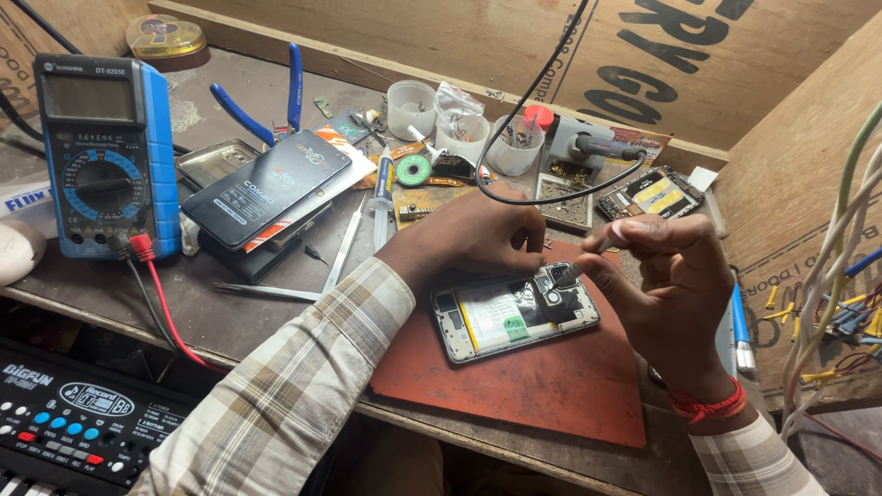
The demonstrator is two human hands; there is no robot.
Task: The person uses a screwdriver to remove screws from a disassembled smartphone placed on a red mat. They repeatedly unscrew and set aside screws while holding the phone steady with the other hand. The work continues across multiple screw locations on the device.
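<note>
An opened phone [501, 317] with its back cover off lies on a red-brown mat [542, 386], showing a white battery and camera modules. My left hand [469, 237] rests at the phone's upper edge, fingers curled down onto it. My right hand [666, 280] pinches a thin metal tool [588, 257] whose tip points at the camera area of the phone. A red thread is tied round the right wrist.
A blue multimeter [106, 152] with red and black leads stands at left. Black phone boxes [266, 188], blue-handled pliers [266, 106], tweezers [344, 248], small plastic cups [409, 108], a circuit board [654, 195], a black cable [542, 101] and a keyboard [83, 422] surround the mat. Loose wires [841, 285] hang at right.
</note>
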